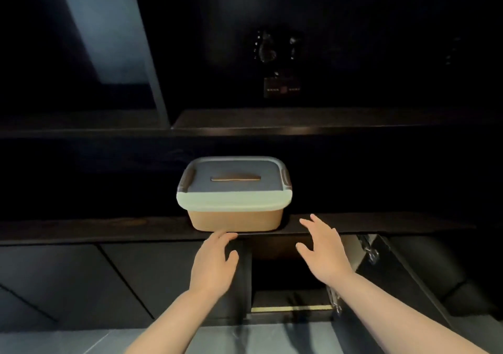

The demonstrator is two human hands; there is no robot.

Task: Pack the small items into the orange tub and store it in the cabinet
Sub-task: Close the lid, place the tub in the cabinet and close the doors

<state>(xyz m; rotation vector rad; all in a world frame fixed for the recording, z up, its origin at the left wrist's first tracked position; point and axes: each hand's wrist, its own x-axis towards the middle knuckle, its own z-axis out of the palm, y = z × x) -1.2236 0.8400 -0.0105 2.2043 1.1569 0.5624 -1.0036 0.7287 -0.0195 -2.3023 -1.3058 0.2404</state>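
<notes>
Both hands' grip spread empty just below lidded orange tub (234, 219).

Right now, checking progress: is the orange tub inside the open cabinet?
No, the orange tub sits lidded on the counter ledge, above the open cabinet.
</notes>
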